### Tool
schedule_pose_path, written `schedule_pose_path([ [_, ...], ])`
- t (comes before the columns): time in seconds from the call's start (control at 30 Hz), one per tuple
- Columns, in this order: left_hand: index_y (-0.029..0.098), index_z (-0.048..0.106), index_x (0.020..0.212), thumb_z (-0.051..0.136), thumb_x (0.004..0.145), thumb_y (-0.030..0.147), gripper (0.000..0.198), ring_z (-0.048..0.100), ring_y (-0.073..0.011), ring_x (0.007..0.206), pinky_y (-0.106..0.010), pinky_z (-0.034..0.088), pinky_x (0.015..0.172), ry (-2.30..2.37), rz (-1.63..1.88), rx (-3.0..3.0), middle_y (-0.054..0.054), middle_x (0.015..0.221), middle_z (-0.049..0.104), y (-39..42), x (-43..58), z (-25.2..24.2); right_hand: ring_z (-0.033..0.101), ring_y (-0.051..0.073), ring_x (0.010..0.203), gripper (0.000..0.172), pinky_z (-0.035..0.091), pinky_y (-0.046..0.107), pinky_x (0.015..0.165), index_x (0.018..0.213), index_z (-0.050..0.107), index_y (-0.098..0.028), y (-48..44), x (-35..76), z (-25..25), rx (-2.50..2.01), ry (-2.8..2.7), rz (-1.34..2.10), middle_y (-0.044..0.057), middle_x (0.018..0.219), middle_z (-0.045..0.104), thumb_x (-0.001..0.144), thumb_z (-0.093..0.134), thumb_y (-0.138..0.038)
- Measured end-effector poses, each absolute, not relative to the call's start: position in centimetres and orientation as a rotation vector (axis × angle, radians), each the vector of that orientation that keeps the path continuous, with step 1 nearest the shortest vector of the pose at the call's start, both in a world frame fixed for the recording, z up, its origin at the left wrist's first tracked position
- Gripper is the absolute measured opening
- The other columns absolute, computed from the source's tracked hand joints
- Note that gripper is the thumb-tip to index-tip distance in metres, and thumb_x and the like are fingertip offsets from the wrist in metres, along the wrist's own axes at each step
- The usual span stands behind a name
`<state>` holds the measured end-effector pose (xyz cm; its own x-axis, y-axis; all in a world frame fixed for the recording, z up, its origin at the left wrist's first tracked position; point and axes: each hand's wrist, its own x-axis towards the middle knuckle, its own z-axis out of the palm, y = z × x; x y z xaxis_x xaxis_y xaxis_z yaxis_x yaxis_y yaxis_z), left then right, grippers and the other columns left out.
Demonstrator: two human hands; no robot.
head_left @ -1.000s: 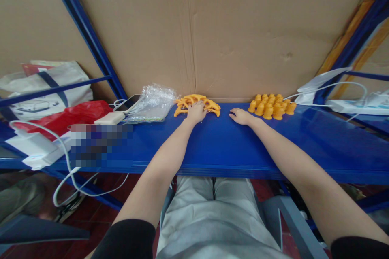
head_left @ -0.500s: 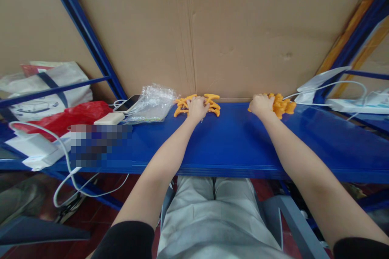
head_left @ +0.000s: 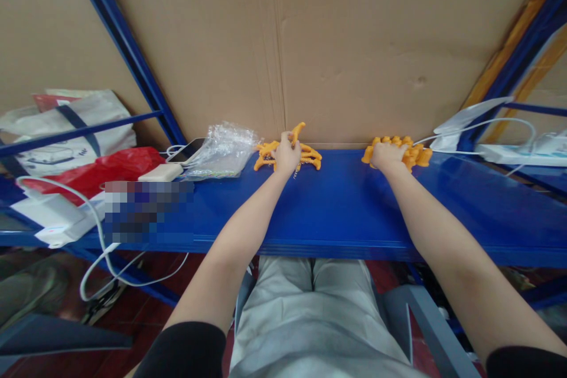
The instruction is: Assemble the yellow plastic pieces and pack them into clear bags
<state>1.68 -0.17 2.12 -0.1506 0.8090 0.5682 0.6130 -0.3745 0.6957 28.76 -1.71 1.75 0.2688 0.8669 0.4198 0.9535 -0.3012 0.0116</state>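
A heap of orange curved plastic pieces (head_left: pixel 310 156) lies at the back of the blue shelf (head_left: pixel 336 212). My left hand (head_left: pixel 287 155) is closed on one curved orange piece (head_left: pixel 297 130), which sticks up above the heap. To the right stands a cluster of several small orange cone-shaped pieces (head_left: pixel 414 153). My right hand (head_left: pixel 387 155) rests on that cluster with its fingers curled over the pieces; whether it grips one is hidden.
A crumpled clear plastic bag (head_left: pixel 224 150), a phone (head_left: pixel 186 150) and a white charger block (head_left: pixel 160 172) lie left of the heap. A red bag (head_left: pixel 101 168) and white cables (head_left: pixel 95 236) sit further left. White power strips (head_left: pixel 514 155) lie at the right. Cardboard (head_left: pixel 354 41) backs the shelf.
My right hand moved from the bare shelf onto the cone cluster. My left hand closed on a curved piece and raised it above the heap.
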Motion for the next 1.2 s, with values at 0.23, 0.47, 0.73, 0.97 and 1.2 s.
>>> schedule_pose_path([
  [0.23, 0.02, 0.061, 0.112, 0.041, 0.097, 0.018, 0.026, 0.072, -0.0151, 0.092, -0.025, 0.056, 0.078, 1.271, 1.671, 1.531, -0.006, 0.095, 0.074, 1.7, 2.0, 2.1, 0.057, 0.04, 0.119, 0.035, 0.032, 0.064, 0.102, 0.114, 0.071, -0.01, -2.2, 26.8, 2.8, -2.326, -1.752, -0.372, 0.024, 0.118, 0.066, 0.086, 0.061, -0.029],
  [0.47, 0.023, 0.057, 0.115, 0.038, 0.1, 0.018, 0.026, 0.068, -0.0165, 0.112, -0.03, 0.054, 0.094, 1.273, 1.652, 1.685, -0.007, 0.118, 0.071, 1.9, 2.1, 2.2, 0.066, 0.029, 0.11, 0.037, 0.05, 0.04, 0.091, 0.118, 0.07, -0.016, -2.3, 25.2, 2.5, -2.204, -1.771, -0.092, 0.016, 0.114, 0.072, 0.084, 0.066, -0.03],
  [0.73, 0.02, 0.058, 0.119, 0.046, 0.098, 0.016, 0.024, 0.068, -0.0193, 0.11, -0.036, 0.048, 0.101, 1.372, 1.539, 2.097, -0.009, 0.108, 0.075, -0.1, 1.7, 2.4, 0.061, 0.015, 0.066, 0.021, 0.047, 0.024, 0.065, 0.08, 0.071, -0.017, -1.4, 25.2, 1.2, -1.975, -1.926, 0.153, 0.0, 0.068, 0.068, 0.083, 0.066, -0.037],
  [0.97, 0.024, 0.07, 0.11, 0.051, 0.096, 0.022, 0.024, 0.058, -0.0298, 0.121, -0.049, 0.038, 0.104, 1.638, 1.11, 2.601, -0.01, 0.113, 0.07, -1.6, 1.4, 3.0, 0.068, 0.025, 0.099, 0.025, 0.051, 0.031, 0.08, 0.108, 0.07, -0.019, -2.7, 23.3, 1.6, -2.042, -1.993, -0.004, 0.008, 0.107, 0.074, 0.087, 0.063, -0.031],
  [1.2, 0.024, 0.072, 0.104, 0.057, 0.092, 0.021, 0.02, 0.05, -0.0296, 0.128, -0.049, 0.039, 0.102, 1.593, 0.992, 2.691, -0.01, 0.137, 0.057, -1.6, 1.2, 2.4, 0.063, 0.03, 0.117, 0.039, 0.048, 0.036, 0.094, 0.129, 0.059, -0.016, -3.5, 21.9, 2.0, -1.92, -2.099, -0.118, 0.016, 0.126, 0.067, 0.091, 0.057, -0.024],
])
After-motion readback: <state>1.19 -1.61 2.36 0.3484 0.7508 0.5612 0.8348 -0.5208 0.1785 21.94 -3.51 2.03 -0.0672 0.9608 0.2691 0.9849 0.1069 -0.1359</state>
